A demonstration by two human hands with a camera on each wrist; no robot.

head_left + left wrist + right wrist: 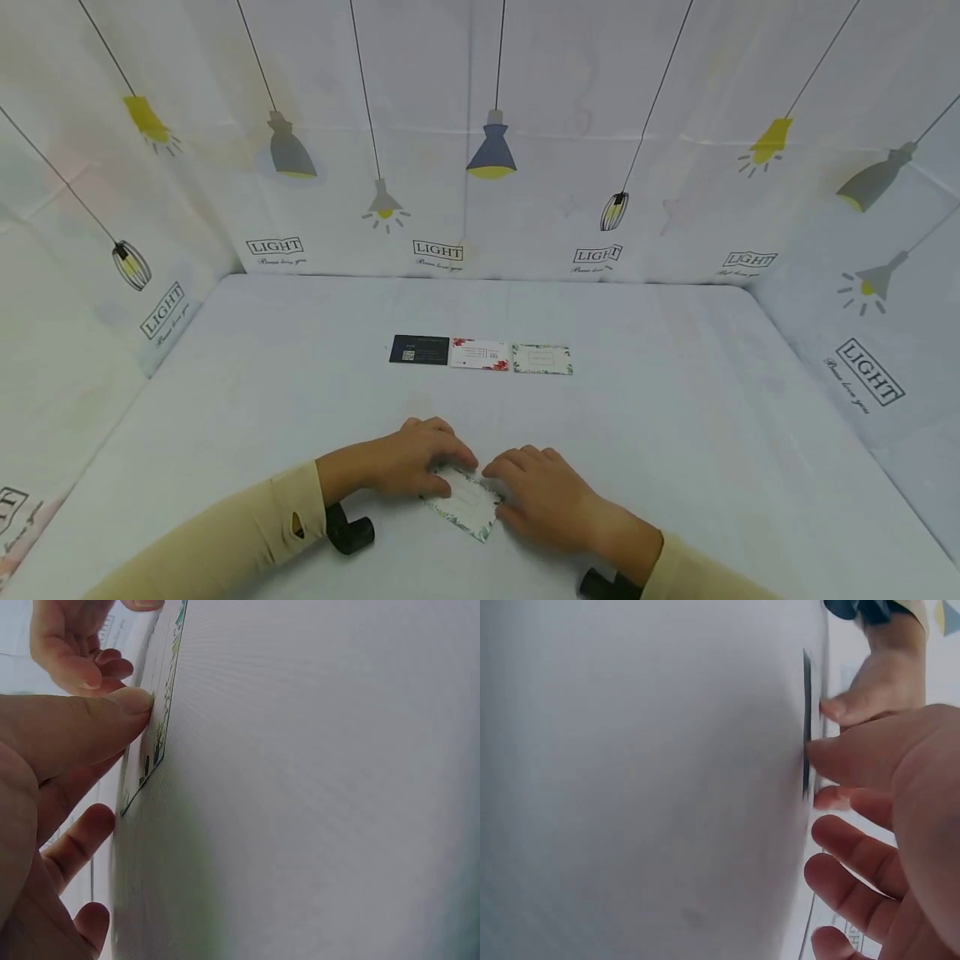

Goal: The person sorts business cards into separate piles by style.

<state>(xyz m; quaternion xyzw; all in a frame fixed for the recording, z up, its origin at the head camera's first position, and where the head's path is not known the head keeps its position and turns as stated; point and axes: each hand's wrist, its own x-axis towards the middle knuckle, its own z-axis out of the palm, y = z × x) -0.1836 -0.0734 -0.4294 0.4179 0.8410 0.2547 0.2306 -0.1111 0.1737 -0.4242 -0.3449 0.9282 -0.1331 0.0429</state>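
Observation:
A white card with a green leafy border (467, 504) lies at a slant between the two hands, low over or on the white table. The left hand (416, 460) holds its left part, thumb by the near side and index finger at the far edge. In the left wrist view, the left thumb (112, 712) lies against the card (159, 724) while the other fingers spread loosely. At the card's right end is the right hand (551, 496), its thumb and index finger at the corners. The right wrist view shows the card (807, 720) almost edge-on at the right thumb (847, 759).
Farther back, three cards lie in a row: a black card (418, 350), a white card with red flowers (480, 354) and a leafy-bordered card (542, 359). White cloth printed with lamps (491, 154) hangs around the table (660, 400). Each wrist carries a black mount (350, 531).

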